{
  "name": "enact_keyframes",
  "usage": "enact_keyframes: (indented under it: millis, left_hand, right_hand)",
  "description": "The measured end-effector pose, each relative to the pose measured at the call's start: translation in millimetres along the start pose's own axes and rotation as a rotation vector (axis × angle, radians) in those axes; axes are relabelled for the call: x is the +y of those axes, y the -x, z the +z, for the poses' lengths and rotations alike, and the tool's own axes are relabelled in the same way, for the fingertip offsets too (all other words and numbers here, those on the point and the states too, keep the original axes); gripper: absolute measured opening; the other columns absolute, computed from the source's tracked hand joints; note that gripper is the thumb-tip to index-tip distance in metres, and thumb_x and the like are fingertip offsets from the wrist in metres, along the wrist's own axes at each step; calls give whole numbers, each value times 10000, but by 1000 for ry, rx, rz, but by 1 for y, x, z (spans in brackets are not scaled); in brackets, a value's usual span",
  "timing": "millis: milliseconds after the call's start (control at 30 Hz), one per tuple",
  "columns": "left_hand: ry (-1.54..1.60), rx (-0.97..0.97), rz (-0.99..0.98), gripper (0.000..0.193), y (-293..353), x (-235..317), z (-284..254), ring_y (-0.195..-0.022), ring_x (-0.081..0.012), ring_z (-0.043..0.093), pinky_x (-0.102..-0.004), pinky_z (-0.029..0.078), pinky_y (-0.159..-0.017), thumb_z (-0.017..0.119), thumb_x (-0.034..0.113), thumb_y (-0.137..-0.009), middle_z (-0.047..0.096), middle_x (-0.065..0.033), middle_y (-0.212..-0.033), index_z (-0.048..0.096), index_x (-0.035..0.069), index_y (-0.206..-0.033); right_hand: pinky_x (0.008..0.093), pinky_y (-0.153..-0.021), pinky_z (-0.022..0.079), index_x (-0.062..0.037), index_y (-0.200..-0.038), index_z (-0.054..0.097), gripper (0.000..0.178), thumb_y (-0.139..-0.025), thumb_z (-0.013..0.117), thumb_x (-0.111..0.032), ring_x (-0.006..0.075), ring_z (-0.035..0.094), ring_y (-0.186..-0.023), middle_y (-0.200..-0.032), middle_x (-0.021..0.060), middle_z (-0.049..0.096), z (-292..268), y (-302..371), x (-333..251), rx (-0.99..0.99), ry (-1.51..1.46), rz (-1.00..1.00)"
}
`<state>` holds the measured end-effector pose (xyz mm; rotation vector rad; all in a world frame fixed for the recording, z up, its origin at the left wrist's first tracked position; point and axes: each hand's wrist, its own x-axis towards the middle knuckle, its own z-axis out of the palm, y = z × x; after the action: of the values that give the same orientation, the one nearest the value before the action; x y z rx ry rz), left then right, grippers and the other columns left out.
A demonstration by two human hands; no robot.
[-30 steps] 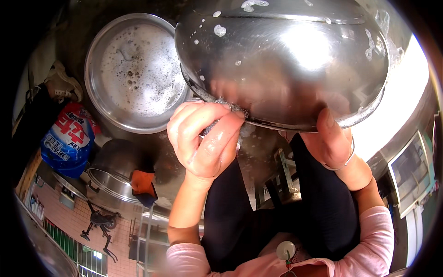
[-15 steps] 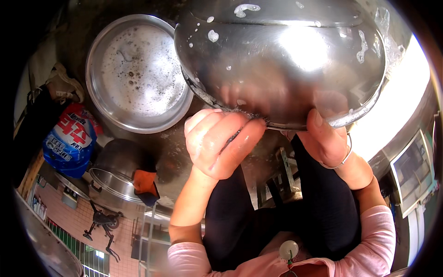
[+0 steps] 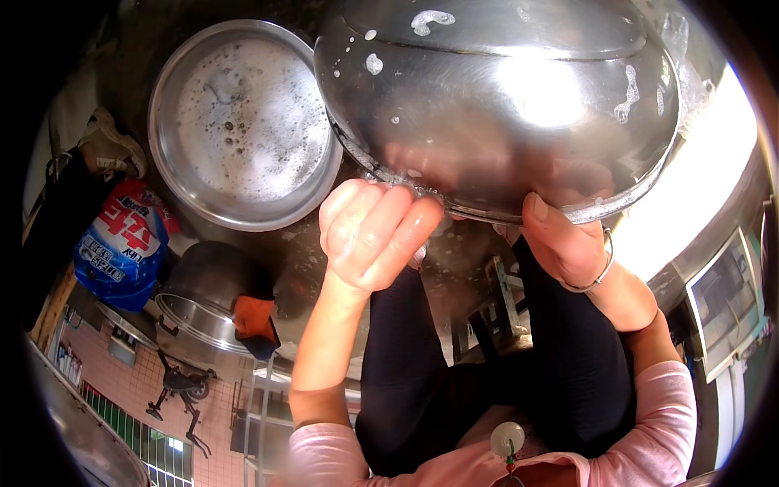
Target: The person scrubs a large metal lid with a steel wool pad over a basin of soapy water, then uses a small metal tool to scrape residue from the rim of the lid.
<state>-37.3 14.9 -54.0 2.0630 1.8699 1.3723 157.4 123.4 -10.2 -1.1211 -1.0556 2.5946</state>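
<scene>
A large shiny steel basin (image 3: 495,122) is tipped up in front of me, its outer side toward me and spotted with suds. My right hand (image 3: 564,243) grips its near rim, thumb on the outside and the other fingers hidden behind. At the rim's left part, my wet left hand (image 3: 377,231) is closed in a fist-like grip against the edge. Whatever it may hold is hidden inside the fingers. Foam lies along the rim beside it. To the left stands another round metal basin (image 3: 166,138) of foamy, greyish water.
At the left are a blue and red detergent bag (image 3: 122,247), a shoe (image 3: 114,146) and a big steel pot (image 3: 215,284) with an orange and dark cloth (image 3: 256,321) over its edge. A clear plastic bag (image 3: 686,73) lies at the far right, beyond the tipped basin.
My left hand has slid a little left and up along the rim. The tipped basin has shifted and turned slightly; my right hand keeps its grip.
</scene>
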Motion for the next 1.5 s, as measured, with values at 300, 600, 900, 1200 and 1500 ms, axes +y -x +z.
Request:
enact_keyframes:
  millis: [300,600,900,1200,1500]
  left_hand:
    - [-20,23,58,259,12,-11,-2,-542,-182,502,-285,404,-483,672,66,-503,553,-80,-774,645,26,-756]
    - [-113,-62,-16,344,23,-27,-15,-619,-255,567,-337,459,-525,640,-166,-563,597,-100,-831,607,17,-852]
    - [16,-20,-143,266,15,13,3,-540,-199,509,-308,391,-477,699,-82,-576,575,-83,-848,632,22,-811]
    - [55,-69,-249,250,0,32,-8,-623,-221,543,-319,461,-538,687,-43,-573,562,-67,-837,635,39,-802]
    - [105,-1,-412,238,10,40,-12,-879,-277,567,-423,533,-821,676,6,-749,568,-109,-918,579,16,-966]
  right_hand:
    - [311,-772,431,-8,-1110,521,223,-900,551,-78,169,526,-930,-1032,63,554,-1,0,-2,-17,-18,-11]
    - [283,-642,415,-9,-960,564,132,-915,586,-132,131,516,-779,-869,28,563,9,0,-8,65,15,-66]
    - [444,-746,524,-63,-1322,351,516,-913,571,-288,302,567,-1013,-1215,152,483,5,-2,-20,119,179,-143]
    - [304,-892,427,13,-1224,467,440,-840,641,-114,155,533,-1017,-1131,69,567,10,-6,-18,200,-31,-200]
    - [316,-914,425,15,-1218,492,425,-839,633,-117,162,536,-1032,-1139,82,573,11,-7,-18,184,-78,-243]
